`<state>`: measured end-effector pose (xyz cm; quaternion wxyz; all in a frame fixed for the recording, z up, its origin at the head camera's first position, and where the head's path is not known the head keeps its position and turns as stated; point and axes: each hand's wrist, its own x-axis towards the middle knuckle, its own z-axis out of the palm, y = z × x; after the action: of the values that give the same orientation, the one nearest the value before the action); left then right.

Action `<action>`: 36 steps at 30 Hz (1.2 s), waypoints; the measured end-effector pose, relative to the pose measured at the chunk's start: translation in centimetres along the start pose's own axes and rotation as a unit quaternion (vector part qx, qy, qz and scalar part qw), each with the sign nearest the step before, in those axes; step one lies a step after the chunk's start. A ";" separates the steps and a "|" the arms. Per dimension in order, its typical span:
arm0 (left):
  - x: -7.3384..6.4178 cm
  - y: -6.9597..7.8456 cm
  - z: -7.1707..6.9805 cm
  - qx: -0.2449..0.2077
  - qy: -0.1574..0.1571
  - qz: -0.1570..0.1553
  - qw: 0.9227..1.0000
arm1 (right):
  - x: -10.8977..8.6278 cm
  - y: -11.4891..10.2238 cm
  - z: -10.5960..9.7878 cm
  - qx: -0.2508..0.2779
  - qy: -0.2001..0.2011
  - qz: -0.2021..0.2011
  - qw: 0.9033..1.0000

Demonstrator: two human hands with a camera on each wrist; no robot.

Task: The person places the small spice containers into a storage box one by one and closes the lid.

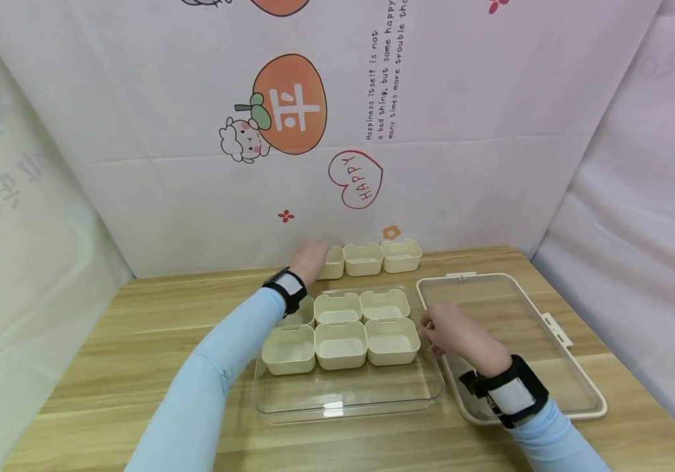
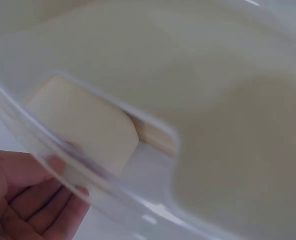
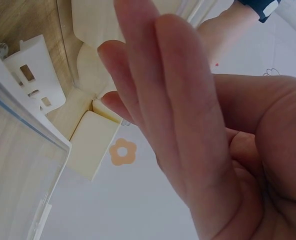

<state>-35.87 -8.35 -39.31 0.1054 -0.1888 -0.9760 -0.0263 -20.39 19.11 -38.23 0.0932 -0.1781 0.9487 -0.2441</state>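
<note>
At the back of the table, my left hand grips the left end of a small cream box, hiding part of it. In the left wrist view, thumb and curled fingers are at that box, seen past a clear wall. Two more cream boxes stand beside it in a row. A clear tray in front contains two rows of such boxes; my left forearm covers part of the far left one. My right hand is at the tray's right side, its fingers extended and holding nothing.
A clear lid with a cream rim and side clips lies right of the tray, partly under my right hand and wrist. Wooden tabletop extends to the left. A printed white cloth hangs behind the table, with cloth on both sides.
</note>
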 end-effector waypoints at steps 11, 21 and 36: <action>-1.7 0.2 -2.5 -0.012 0.023 0.021 0.999 | -0.1 -0.1 0.0 -0.005 0.000 0.003 1.000; -4.3 0.5 -5.0 -0.033 0.056 0.039 0.997 | 0.0 0.0 0.1 -0.001 -0.001 -0.001 1.000; -8.8 0.2 -6.4 -0.042 0.104 0.093 0.989 | -0.1 0.0 0.0 0.011 -0.004 0.000 1.000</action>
<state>-26.59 -11.90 -34.97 0.1999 -0.2796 -0.9359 -0.0767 -20.29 19.09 -38.23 0.0995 -0.1780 0.9455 -0.2538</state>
